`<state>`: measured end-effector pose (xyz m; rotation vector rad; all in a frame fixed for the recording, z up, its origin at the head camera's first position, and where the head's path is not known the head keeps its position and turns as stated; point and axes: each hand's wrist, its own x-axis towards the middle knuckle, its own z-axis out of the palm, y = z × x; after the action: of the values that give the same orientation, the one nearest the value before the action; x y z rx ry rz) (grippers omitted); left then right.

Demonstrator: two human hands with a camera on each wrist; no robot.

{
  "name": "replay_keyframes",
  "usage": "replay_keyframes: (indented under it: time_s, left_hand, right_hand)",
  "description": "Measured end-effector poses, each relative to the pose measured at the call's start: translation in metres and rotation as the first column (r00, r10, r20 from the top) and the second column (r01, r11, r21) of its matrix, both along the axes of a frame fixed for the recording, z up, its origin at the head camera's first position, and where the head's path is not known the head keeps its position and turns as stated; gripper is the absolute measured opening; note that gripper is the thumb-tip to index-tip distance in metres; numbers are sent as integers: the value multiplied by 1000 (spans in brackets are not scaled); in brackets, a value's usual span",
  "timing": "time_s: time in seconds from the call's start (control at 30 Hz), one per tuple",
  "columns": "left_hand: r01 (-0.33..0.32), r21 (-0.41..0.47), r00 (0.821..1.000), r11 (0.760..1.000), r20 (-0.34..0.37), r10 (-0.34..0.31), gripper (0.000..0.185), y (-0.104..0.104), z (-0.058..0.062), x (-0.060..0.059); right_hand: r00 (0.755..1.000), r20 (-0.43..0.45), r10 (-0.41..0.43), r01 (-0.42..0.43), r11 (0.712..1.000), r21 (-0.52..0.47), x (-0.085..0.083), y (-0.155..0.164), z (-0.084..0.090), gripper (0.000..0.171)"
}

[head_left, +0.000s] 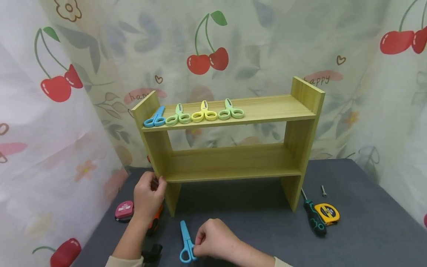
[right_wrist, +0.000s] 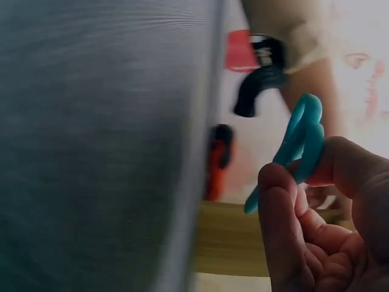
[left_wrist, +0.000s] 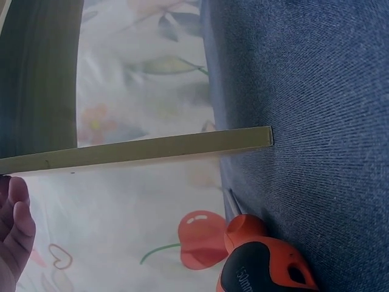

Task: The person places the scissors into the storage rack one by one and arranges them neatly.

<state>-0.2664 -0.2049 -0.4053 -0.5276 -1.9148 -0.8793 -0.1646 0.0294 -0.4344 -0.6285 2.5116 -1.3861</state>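
My right hand [head_left: 217, 239] pinches a pair of blue scissors [head_left: 186, 243] by a finger loop, low in front of the shelf. In the right wrist view the blue scissors [right_wrist: 304, 137] sit between thumb and fingertips. My left hand [head_left: 149, 194] holds the left side panel of a two-tier wooden shelf [head_left: 233, 163], around the height of the lower board. The left wrist view shows its fingers [left_wrist: 21, 219] bent against the panel's outer face. On the top board lie blue scissors [head_left: 155, 118], green scissors [head_left: 178, 115], yellow scissors [head_left: 204, 112] and more green scissors [head_left: 230, 110] in a row.
Right of the shelf lie a green-and-black screwdriver [head_left: 314, 218], a yellow tape measure [head_left: 327, 214] and a bolt [head_left: 323, 191]. A pink tape measure [head_left: 124, 210] and an orange-and-black tool [left_wrist: 264, 264] are by the left forearm. Patterned cloth [head_left: 267, 48] surrounds the dark table [head_left: 353, 207].
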Motion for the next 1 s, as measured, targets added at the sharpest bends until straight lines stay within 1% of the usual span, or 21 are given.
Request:
replay_keyframes:
  time_s: [0.07,0.2,0.33,0.43,0.67,0.83,1.0]
  left_hand:
    - [-9,-7,1000,1000,1,9,7,0,0,0]
    - [-5,0,1000,1000,7,5,6,0,1,0]
    - [1,6,1000,1000,12,-2,6,-1,1,0]
    - [4,-3,1000,1000,18,-4,6,-2,0,0]
    - [0,-8,1000,1000,23,0,8,-1,3,0]
    - [-6,-14,999,1000,34,6,9,-1,3,0]
    - [-17,-14,999,1000,40,18,10,-1,2,0]
  right_hand:
    - [1000,-22,6,-6,1000,-3,2,4,12,18]
    - [997,-75,12,-13,1000,-12,6,14,38,17]
    - [996,-87,11,-14,999,-36,11,24,61,13]
    - [996,-90,5,-10,998,-58,15,33,75,9]
    - [996,-83,-12,2,992,-128,20,56,100,6]
    - [995,-94,-29,15,989,-147,25,70,114,4]
    - [991,-116,-60,43,989,-143,27,83,124,3]
